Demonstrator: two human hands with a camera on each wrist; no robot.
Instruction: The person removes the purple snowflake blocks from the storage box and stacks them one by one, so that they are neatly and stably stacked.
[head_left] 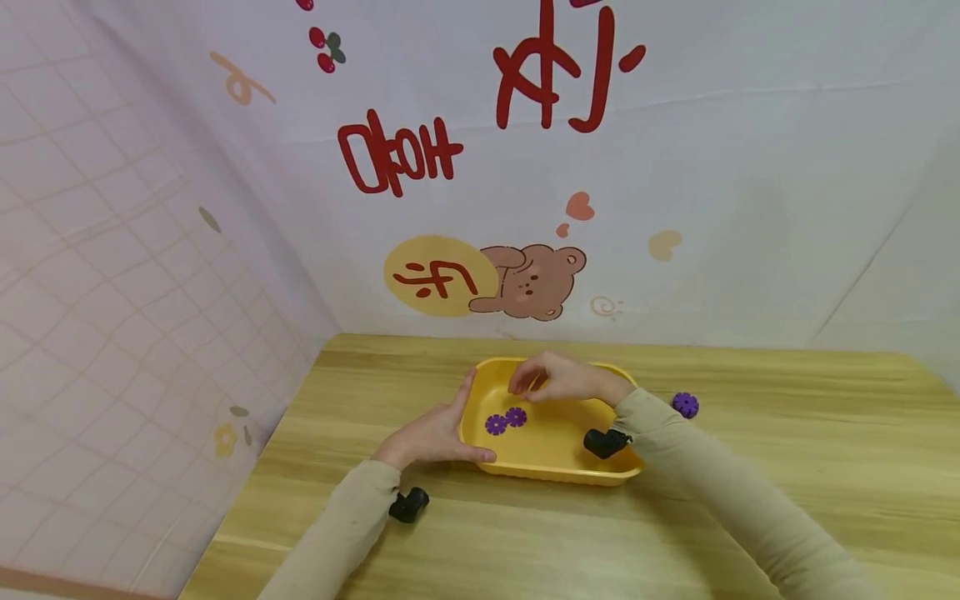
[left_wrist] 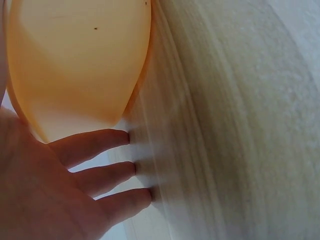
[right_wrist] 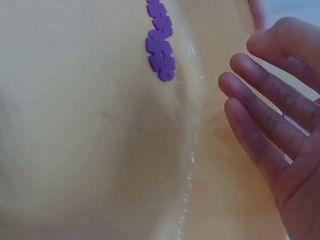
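My left hand (head_left: 431, 433) rests against the left end of the yellow tray (head_left: 540, 477), thumb and index finger spread along its rim. In the left wrist view, three of its straight fingers (left_wrist: 107, 175) reach down beside the tray's outer wall. Over the tray hovers my right hand (head_left: 562, 377), its fingers loosely bent with nothing between them, as the right wrist view also shows. Two purple notched plastic discs (head_left: 506, 422) lie side by side on the tray floor, left of the middle, just below the right fingertips in the head view.
More purple notched discs (head_left: 686, 405) sit on the wooden table (head_left: 795, 433), to the right of the tray. A white printed cloth (head_left: 712, 192) hangs behind the table's back edge, and a grid-patterned one (head_left: 127, 333) is at the left. Both wrists carry black camera mounts (head_left: 409, 505).
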